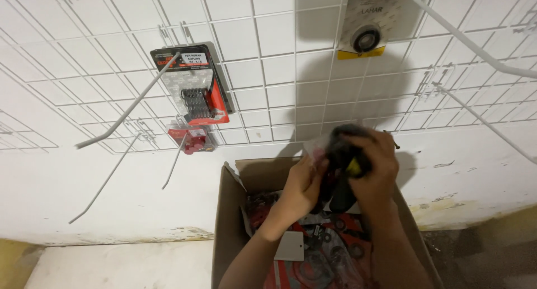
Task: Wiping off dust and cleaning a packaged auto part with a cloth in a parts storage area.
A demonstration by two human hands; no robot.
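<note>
- My left hand (pixel 302 183) is gripping the lower left side of a black rubber part in a clear plastic bag (pixel 341 155), fingers curled closed around it.
- My right hand (pixel 376 166) is wrapping over the top and right side of the same bagged part, closed on it, with a small yellow patch showing between my fingers.
- I am holding the bagged part in the air above the open cardboard box (pixel 229 222), near its rear edge.
- The box is standing against the foot of the white wall and is holding red and black packets of gaskets and rings (pixel 330 255).
- A white wire grid panel (pixel 268 71) is covering the wall above the box, with long bare hooks sticking out.
- A red and black carded pack of springs (pixel 196 88) is hanging at the grid's left side, with a small red packet (pixel 192 139) hanging below it.
- A carded bearing pack (pixel 366 26) is hanging at the grid's top edge, above my hands.
</note>
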